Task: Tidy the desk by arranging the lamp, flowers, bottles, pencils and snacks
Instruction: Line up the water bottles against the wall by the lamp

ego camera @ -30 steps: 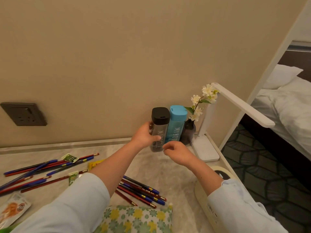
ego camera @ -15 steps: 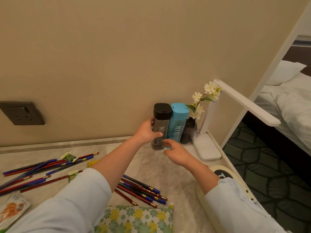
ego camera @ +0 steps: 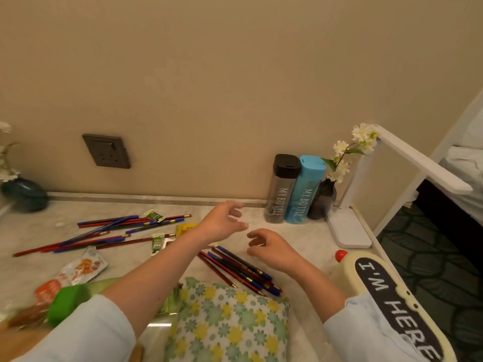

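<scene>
Partly under the left forearm, a yellow snack packet [ego camera: 186, 228] is half hidden; left hand [ego camera: 222, 222] and right hand [ego camera: 270, 248] hover with loosely spread, empty grips above the counter [ego camera: 295, 236].

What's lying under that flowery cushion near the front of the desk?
A bundle of red and blue pencils runs up to the flowery cushion, and something green pokes out at its left edge. How far either reaches underneath is covered.
</scene>
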A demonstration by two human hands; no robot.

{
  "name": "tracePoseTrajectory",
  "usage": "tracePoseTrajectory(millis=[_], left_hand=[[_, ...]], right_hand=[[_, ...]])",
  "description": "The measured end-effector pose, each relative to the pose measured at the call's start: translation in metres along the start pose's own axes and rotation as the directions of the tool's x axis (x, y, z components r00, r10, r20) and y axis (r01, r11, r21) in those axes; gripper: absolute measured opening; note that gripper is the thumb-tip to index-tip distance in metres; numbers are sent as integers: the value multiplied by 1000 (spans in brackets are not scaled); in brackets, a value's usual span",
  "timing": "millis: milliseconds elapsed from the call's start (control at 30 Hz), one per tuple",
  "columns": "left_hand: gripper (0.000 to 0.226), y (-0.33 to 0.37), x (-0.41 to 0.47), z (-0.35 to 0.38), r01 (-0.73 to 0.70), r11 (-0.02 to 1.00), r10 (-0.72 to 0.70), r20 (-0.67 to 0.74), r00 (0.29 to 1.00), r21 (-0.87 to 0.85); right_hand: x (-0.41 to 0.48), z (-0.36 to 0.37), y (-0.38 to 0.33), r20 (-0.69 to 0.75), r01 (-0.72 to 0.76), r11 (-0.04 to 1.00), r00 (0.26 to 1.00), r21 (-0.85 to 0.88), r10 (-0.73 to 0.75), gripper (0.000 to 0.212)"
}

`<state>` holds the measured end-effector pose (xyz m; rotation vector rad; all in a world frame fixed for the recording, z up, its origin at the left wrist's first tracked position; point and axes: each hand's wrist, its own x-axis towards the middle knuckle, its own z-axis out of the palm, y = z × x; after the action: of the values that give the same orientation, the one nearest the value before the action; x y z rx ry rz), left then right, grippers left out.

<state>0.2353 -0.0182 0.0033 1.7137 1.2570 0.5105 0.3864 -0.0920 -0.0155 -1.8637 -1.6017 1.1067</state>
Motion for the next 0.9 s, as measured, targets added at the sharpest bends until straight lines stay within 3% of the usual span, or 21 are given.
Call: tracePoseTrajectory(millis=[200,300,500,633,900], left_hand=[[19,-44,-58,-4,14,998,-12,-37,999,67],[12,-57,-82,3,13,970,-3,-43,999,241],[30,-59,-109,16,-100,708,148,-8,989,699],[32,-59,-118,26,-76,573,177,-33,984,816],[24,-52,-127,35,-3,723,135,-138,981,690]], right_hand=[[-24,31,-8,93,55,996,994,-64,-49,16],[-37,42,-9,136,40,988,991,-147,-20,26],[-52,49,-6,122,85,948,991,-307,-49,39],[-59,51,-2,108,94,921,993,-379,-57,37],[-60,51,0,152,135,964,983,-228,-102,35]])
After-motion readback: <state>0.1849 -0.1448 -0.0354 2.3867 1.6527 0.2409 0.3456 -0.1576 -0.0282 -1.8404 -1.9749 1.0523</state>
